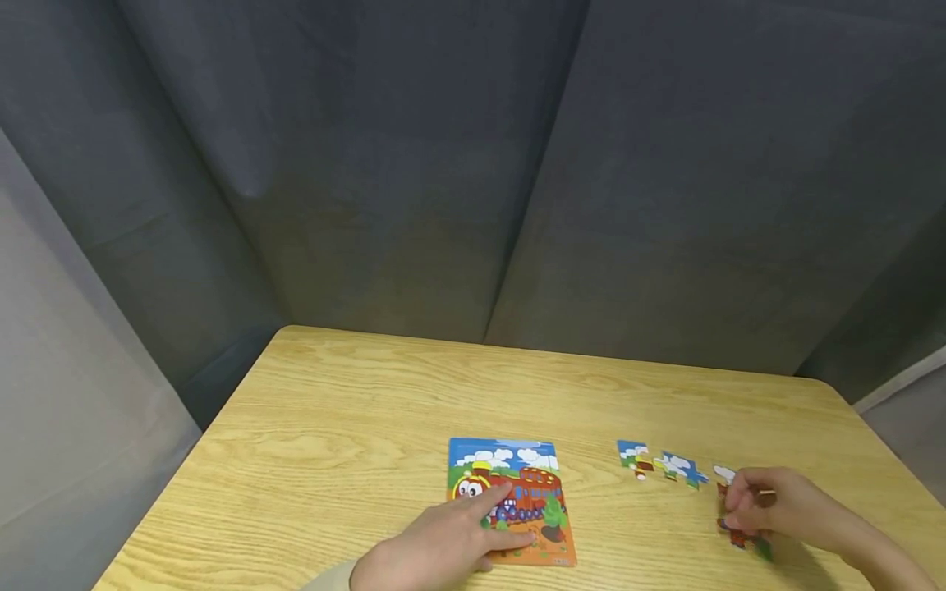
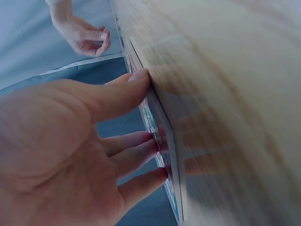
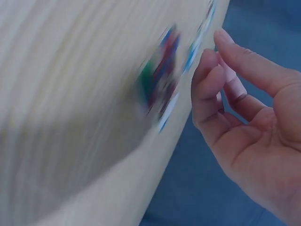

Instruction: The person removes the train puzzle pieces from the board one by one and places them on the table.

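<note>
A colorful jigsaw puzzle with a cartoon train, clouds and a tree lies flat on the table. My left hand rests on its lower left part with fingers spread, covering some of the picture. In the left wrist view, the thumb is at the puzzle's edge and the fingertips touch its face. My right hand is over loose puzzle pieces at the right, partly hiding them from the head view. Its fingers are loosely curled with thumb and index tips close, and nothing shows between them in the right wrist view.
More loose puzzle pieces, with sky and cloud parts, lie between the puzzle and my right hand. The wooden table has rounded back corners. Dark grey curtains hang behind it.
</note>
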Available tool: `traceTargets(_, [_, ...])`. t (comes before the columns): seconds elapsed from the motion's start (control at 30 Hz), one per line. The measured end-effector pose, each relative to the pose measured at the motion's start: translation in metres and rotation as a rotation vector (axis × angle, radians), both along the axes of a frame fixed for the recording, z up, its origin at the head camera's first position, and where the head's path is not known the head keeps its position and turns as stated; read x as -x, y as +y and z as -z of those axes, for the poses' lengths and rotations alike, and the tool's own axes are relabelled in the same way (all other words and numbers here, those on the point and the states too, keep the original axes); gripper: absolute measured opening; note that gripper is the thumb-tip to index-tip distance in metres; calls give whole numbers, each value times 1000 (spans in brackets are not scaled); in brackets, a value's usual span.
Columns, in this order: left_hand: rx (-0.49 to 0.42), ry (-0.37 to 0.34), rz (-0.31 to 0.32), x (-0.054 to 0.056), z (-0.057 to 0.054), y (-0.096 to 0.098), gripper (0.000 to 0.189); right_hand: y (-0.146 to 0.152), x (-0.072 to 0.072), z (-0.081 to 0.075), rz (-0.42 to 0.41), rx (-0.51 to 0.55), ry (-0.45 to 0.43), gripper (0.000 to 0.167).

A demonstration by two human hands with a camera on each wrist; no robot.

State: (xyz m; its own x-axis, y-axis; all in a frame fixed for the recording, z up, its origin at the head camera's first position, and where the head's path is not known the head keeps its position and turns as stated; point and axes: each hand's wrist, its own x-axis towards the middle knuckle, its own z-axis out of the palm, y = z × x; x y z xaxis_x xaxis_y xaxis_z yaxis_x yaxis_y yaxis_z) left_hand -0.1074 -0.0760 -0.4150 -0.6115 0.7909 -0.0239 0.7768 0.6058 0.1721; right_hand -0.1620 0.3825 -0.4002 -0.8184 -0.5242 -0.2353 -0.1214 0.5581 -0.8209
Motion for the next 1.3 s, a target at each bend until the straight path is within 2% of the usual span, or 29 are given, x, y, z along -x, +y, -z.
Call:
traceTargets(0.27, [-37,-1,7,-1,1,-1,50,-94,13,-8,-106,72,68,15])
traceTargets(0.47, [-59,32,26,-2,1,-1,51,-161,22,-9,-81,65,103,13])
traceTargets(0.7, [-68,-6,35,-3,1,-4,52,-220,30,5,-93,46,182,12])
traceTargets(0.8, [-77,3,32,-4,2,-4,53,-234,31,11,-100,29,231,15])
traceTargets(0.9, [-75,-15,-1,-5,3,-3,55,-241,32,14,-78,4,254,17])
traceTargets(1.1, [-55,-61,-76,-10,4,-3,52,-245,32,12,-62,-15,225,15])
traceTargets(1.3, [-27,-42,-105,-14,3,-5,54,-246,32,10,-53,-54,231,13])
